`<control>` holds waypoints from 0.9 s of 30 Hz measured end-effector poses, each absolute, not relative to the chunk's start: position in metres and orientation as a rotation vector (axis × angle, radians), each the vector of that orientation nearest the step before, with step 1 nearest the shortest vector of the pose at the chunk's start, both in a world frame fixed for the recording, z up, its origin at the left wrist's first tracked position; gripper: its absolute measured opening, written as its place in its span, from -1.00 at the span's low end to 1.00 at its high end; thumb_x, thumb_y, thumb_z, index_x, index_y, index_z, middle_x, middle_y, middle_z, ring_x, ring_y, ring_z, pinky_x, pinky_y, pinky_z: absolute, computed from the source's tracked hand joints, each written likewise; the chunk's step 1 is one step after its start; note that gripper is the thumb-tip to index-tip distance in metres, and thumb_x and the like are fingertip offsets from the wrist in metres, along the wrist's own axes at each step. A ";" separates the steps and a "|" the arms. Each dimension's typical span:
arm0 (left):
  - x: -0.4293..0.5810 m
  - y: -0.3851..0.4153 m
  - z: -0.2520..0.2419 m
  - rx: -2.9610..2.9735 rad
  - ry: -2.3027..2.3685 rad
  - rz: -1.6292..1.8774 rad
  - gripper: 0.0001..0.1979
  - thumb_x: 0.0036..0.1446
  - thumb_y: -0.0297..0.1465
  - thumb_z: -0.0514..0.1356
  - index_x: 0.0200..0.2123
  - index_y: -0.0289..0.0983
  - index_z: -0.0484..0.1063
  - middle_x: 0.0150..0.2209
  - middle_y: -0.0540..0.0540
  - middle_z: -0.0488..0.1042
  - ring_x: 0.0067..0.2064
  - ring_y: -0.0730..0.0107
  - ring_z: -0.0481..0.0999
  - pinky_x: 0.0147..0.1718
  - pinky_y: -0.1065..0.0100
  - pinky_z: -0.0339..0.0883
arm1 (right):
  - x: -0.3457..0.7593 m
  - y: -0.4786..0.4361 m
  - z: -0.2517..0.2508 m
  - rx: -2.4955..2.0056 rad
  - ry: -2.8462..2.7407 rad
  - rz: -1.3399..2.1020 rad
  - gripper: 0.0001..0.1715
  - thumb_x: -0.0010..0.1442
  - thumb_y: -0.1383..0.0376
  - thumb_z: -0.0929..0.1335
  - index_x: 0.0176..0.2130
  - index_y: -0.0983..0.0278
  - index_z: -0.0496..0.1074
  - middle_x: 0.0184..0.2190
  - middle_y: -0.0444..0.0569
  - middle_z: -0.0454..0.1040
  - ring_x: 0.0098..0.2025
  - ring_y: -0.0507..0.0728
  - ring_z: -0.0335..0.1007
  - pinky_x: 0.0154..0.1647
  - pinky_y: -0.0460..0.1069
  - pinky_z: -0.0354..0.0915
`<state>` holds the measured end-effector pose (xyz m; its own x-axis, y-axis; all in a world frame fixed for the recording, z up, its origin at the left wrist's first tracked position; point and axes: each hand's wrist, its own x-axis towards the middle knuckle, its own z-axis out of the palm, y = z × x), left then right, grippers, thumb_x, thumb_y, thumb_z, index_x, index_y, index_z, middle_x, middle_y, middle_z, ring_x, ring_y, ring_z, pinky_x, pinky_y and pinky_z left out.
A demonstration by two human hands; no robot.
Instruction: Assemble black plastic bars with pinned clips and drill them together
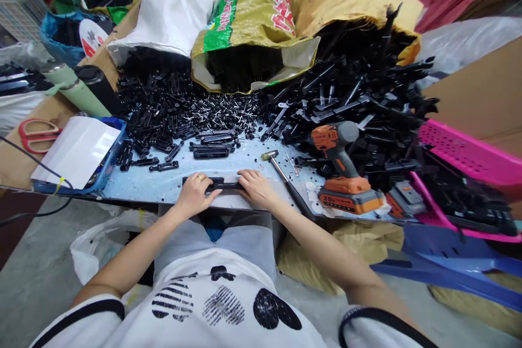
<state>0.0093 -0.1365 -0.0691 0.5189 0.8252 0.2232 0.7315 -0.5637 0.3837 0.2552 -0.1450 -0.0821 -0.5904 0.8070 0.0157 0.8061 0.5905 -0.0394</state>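
My left hand (194,191) and my right hand (255,187) both rest on a long black plastic bar (223,185) lying at the near edge of the light blue table (163,182). Fingers of each hand curl over the bar's ends and press it down. A ring shows on my left hand. A small hammer (281,171) lies just right of my right hand. Several assembled black bars (212,148) lie in a row behind my hands.
Heaps of black plastic parts (350,98) spill from sacks (248,22) at the back. An orange cordless drill (342,168) stands at the right beside a pink crate (468,157). Red scissors (36,135), a white sheet on a blue tray (77,149) and flasks (79,92) sit left.
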 end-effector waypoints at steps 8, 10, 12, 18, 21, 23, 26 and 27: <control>0.017 -0.116 -0.080 2.507 1.089 0.406 -0.25 0.00 -0.03 0.22 0.18 -0.25 0.12 0.04 -0.24 0.38 0.03 0.06 0.40 -0.01 0.10 0.27 | 0.246 -0.152 -0.045 -1.378 -2.861 -0.271 -0.68 0.35 0.17 0.12 -0.10 0.29 0.30 -0.29 0.04 0.38 -0.28 0.15 0.26 -0.34 0.00 -0.01; 0.022 -0.113 -0.087 2.516 1.100 0.434 -0.41 0.05 -0.08 0.20 0.08 -0.25 0.23 -0.05 -0.20 0.45 -0.06 0.13 0.47 -0.08 0.17 0.32 | 0.246 -0.155 -0.041 -1.397 -2.840 -0.255 -0.69 0.36 0.20 0.12 -0.14 0.30 0.31 -0.29 0.06 0.39 -0.27 0.15 0.25 -0.33 0.01 -0.02; 0.026 -0.113 -0.095 2.533 1.119 0.503 -0.51 0.07 -0.10 0.18 0.00 -0.25 0.30 -0.09 -0.18 0.48 -0.10 0.17 0.49 -0.12 0.22 0.34 | 0.245 -0.158 -0.038 -1.456 -2.810 -0.175 -0.69 0.36 0.22 0.12 -0.18 0.31 0.33 -0.30 0.09 0.39 -0.27 0.14 0.24 -0.32 0.01 -0.03; 0.029 -0.113 -0.098 2.555 1.071 0.499 -0.45 0.08 -0.03 0.14 0.02 -0.27 0.30 -0.05 -0.21 0.45 -0.03 0.17 0.45 -0.07 0.22 0.32 | 0.256 -0.150 -0.049 -1.517 -2.760 0.029 -0.64 0.35 0.15 0.13 -0.17 0.31 0.36 -0.32 0.09 0.43 -0.27 0.15 0.27 -0.30 0.00 -0.01; 0.041 -0.081 -0.084 2.566 1.077 0.481 -0.44 0.15 -0.08 0.10 0.10 -0.31 0.25 0.05 -0.24 0.37 0.11 0.15 0.31 0.04 0.18 0.22 | 0.271 -0.143 -0.070 -1.569 -2.733 0.041 -0.57 0.31 0.05 0.17 -0.22 0.33 0.37 -0.31 0.09 0.44 -0.25 0.17 0.30 -0.29 0.00 0.03; 0.057 -0.045 -0.075 2.529 1.206 0.533 -0.56 0.25 -0.21 0.00 0.09 -0.33 0.27 0.04 -0.22 0.38 0.09 0.19 0.30 0.06 0.20 0.19 | 0.280 -0.143 -0.087 -1.606 -2.705 0.046 -0.54 0.29 0.01 0.18 -0.25 0.34 0.38 -0.29 0.08 0.44 -0.22 0.18 0.31 -0.28 -0.01 0.06; 0.091 0.007 -0.066 2.507 1.417 0.499 -0.66 0.24 -0.37 -0.01 -0.02 -0.39 0.38 -0.06 -0.25 0.43 -0.02 0.18 0.35 -0.01 0.20 0.21 | 0.288 -0.153 -0.105 -1.635 -2.638 0.072 -0.52 0.29 0.00 0.17 -0.25 0.35 0.38 -0.26 0.07 0.44 -0.20 0.17 0.32 -0.23 -0.01 0.10; 0.104 0.018 -0.065 2.575 1.377 0.433 -0.69 0.20 -0.42 0.02 -0.05 -0.39 0.41 -0.08 -0.26 0.44 -0.03 0.16 0.35 -0.04 0.20 0.21 | 0.289 -0.157 -0.108 -1.638 -2.616 0.085 -0.51 0.29 0.00 0.16 -0.25 0.35 0.38 -0.27 0.07 0.44 -0.20 0.16 0.32 -0.21 -0.01 0.12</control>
